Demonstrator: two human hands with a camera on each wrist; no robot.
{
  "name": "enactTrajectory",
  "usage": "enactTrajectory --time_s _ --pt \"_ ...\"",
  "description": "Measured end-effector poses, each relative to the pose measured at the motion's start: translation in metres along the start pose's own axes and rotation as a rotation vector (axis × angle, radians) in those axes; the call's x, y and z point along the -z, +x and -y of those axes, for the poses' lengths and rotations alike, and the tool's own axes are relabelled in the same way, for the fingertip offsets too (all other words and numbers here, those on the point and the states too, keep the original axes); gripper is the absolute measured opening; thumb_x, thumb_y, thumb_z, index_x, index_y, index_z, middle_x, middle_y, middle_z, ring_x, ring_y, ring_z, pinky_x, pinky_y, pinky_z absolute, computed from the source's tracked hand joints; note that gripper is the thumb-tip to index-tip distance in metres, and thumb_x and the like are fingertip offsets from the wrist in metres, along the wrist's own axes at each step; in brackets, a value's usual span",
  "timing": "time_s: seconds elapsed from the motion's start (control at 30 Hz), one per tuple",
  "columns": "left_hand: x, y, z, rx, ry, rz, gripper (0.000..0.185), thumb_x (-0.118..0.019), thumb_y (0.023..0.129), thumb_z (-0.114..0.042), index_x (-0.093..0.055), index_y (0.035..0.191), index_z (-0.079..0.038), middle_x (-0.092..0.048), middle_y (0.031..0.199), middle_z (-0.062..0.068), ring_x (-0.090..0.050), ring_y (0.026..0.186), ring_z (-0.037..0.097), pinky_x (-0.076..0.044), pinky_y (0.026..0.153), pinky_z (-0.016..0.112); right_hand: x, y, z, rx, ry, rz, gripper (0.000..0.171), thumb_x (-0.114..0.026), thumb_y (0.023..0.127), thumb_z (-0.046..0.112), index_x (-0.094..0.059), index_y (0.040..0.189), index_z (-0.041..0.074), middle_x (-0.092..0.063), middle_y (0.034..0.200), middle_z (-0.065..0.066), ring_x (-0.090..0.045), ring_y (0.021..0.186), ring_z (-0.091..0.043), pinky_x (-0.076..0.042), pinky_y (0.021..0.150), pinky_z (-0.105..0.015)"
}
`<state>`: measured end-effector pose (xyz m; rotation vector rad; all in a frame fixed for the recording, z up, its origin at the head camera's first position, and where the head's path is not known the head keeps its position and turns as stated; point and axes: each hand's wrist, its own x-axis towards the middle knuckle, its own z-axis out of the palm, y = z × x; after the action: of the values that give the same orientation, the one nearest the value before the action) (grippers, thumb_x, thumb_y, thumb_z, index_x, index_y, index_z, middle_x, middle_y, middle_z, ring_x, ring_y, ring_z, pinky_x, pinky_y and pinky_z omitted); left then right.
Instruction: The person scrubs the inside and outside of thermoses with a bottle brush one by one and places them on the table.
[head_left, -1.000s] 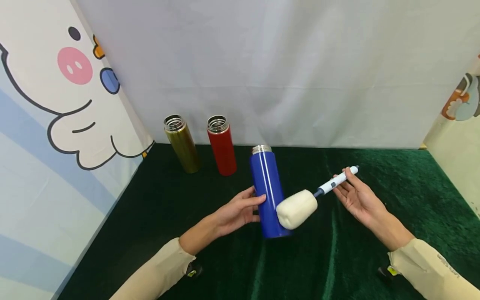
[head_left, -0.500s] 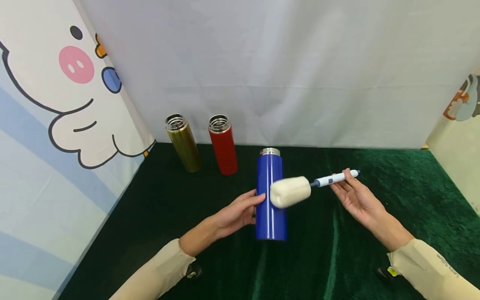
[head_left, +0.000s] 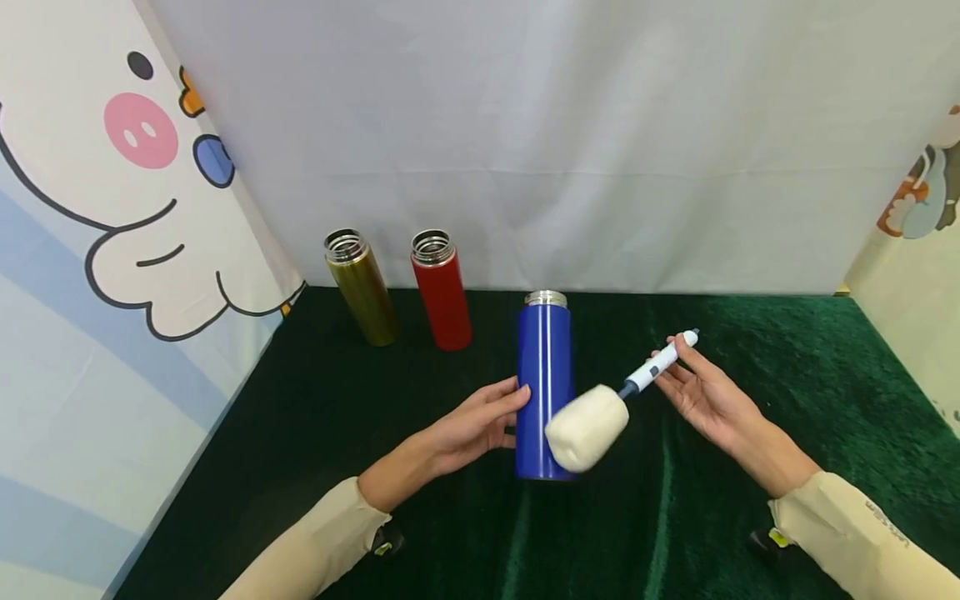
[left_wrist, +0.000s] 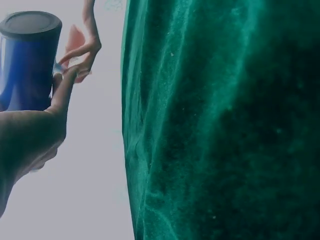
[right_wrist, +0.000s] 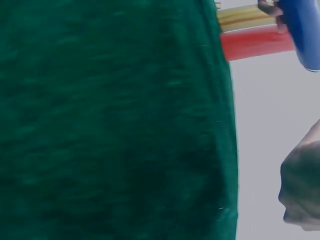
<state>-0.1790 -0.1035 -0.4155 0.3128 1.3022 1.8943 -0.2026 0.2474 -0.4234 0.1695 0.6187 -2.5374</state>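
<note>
My left hand (head_left: 480,422) grips a blue thermos bottle (head_left: 543,358) by its side, thumb across the front. The bottle stands upright with its steel threaded mouth uncapped; its dark base (left_wrist: 31,23) shows in the left wrist view. In my right hand (head_left: 708,400) the white handle of a bottle brush (head_left: 588,427) is pinched between thumb and fingers. Its cream sponge head points down and left, overlapping the lower right of the blue bottle in the head view. In the right wrist view only the back of the right hand (right_wrist: 302,185) shows, at the right edge.
A gold bottle (head_left: 365,296) and a red bottle (head_left: 442,296), both uncapped, stand at the back left of the green velvet cloth (head_left: 720,525). A white curtain (head_left: 600,150) hangs behind them, with a cartoon-printed panel (head_left: 135,375) at the left.
The blue bottle has gone from tilted to upright and shifted slightly right. The brush head swung up across the bottle, then back down, while the right hand moved slightly left.
</note>
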Motion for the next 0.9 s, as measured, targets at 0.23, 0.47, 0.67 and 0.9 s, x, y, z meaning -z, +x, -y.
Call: enactTrajectory --time_s 0.23,0.47,0.67,0.9 --pt "-0.001 -0.001 -0.002 -0.007 0.008 0.075 0.066 -0.056 0.105 -0.029 -0.023 0.161 -0.017 -0.037 0.161 0.019 -0.054 0.135 0.027 -0.045 0.113 0.059 -0.012 -0.001 0.02 0.075 0.313 -0.152 0.017 -0.065 0.097 0.015 -0.057 0.112 0.013 -0.068 0.108 -0.014 -0.074 0.104 -0.03 -0.056 0.101 -0.029" --pt "0.003 -0.001 -0.006 -0.018 0.048 -0.021 0.061 -0.055 0.106 -0.031 -0.03 0.157 -0.009 -0.049 0.153 0.017 -0.063 0.124 0.02 -0.051 0.11 0.048 -0.005 -0.006 0.012 -0.007 0.291 -0.159 0.017 -0.064 0.099 0.018 -0.057 0.115 0.017 -0.067 0.111 -0.011 -0.073 0.106 -0.028 -0.055 0.103 -0.03" --pt "0.007 0.001 -0.012 -0.051 -0.064 -0.057 0.063 -0.051 0.107 -0.035 -0.023 0.16 -0.014 -0.04 0.16 0.017 -0.056 0.133 0.025 -0.04 0.118 0.056 0.002 -0.008 0.003 -0.13 0.13 -0.031 0.021 -0.054 0.106 0.027 -0.069 0.11 0.014 -0.067 0.109 -0.006 -0.072 0.103 -0.018 -0.058 0.097 -0.027" --pt "0.006 0.001 -0.013 -0.033 -0.133 0.042 0.077 -0.063 0.101 -0.031 -0.017 0.162 -0.014 -0.029 0.166 0.017 -0.044 0.144 0.029 -0.029 0.123 0.061 0.0 -0.002 0.009 -0.114 0.086 -0.021 0.022 -0.052 0.106 0.025 -0.068 0.116 0.014 -0.066 0.112 -0.009 -0.073 0.105 -0.022 -0.059 0.095 -0.028"
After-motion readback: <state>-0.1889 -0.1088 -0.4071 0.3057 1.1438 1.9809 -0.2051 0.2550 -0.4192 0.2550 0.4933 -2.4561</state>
